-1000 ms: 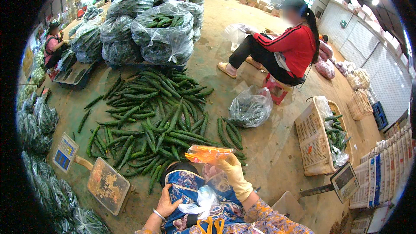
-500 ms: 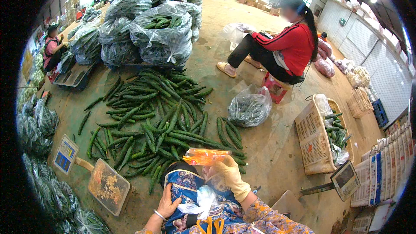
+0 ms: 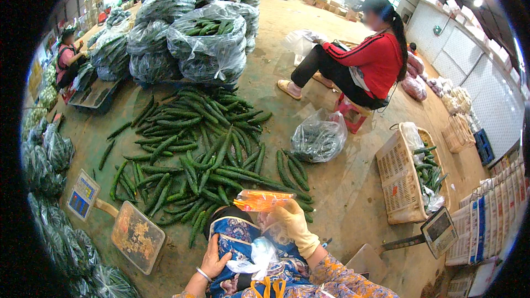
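Observation:
My right hand [image 3: 297,227] wears a cream glove and is closed on a flat, clear packet with orange contents [image 3: 259,200], raised above my lap. My left hand [image 3: 213,259] is bare, with a bangle at the wrist, and lies with its fingers spread on the blue patterned cloth [image 3: 234,237] over my leg. A white and pale blue plastic bag [image 3: 264,255] rests on my lap between the hands. Just beyond my knees, a large heap of long green cucumbers [image 3: 190,168] spreads over the floor, its nearest ones partly hidden by my knee and the packet.
At left stands a platform scale [image 3: 138,237]; at right, another scale's display [image 3: 440,232] and a crate of cucumbers [image 3: 400,182]. A clear bag of cucumbers [image 3: 317,140] sits near a seated person in red [image 3: 375,60]. Bagged cucumbers [image 3: 207,49] are stacked behind the heap.

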### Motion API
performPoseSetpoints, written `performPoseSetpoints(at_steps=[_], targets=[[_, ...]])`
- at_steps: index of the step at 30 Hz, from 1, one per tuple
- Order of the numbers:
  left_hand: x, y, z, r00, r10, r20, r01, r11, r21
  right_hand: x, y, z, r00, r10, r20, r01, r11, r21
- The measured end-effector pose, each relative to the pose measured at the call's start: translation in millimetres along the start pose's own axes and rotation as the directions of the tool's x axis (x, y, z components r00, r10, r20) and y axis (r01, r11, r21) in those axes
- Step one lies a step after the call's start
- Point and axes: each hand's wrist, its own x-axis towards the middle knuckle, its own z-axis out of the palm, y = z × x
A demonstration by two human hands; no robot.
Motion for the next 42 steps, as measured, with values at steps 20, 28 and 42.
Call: performPoseSetpoints(at_steps=[20, 28, 42], targets=[[-0.3, 0.2, 0.2, 1.0, 0.014, -0.009, -0.014, 1.0, -0.006, -5.2, -10.0, 10.9, 1.0, 0.028, 0.0, -0.028, 1.0, 0.008], [-1.5, -2.0, -0.8, 1.0, -0.014, 0.012, 0.014, 1.0, -0.013, 3.7, 13.2, -7.2, 1.0, -0.004, -0.029, 0.002, 0.999, -0.048], [-3.6, -57.8, -27.3, 0.909, 0.04, -0.416, 0.12, 0.928, 0.352, -1.3, -4.9, -1.9, 1.0, -0.019, 0.002, 0.019, 0.996, 0.084]])
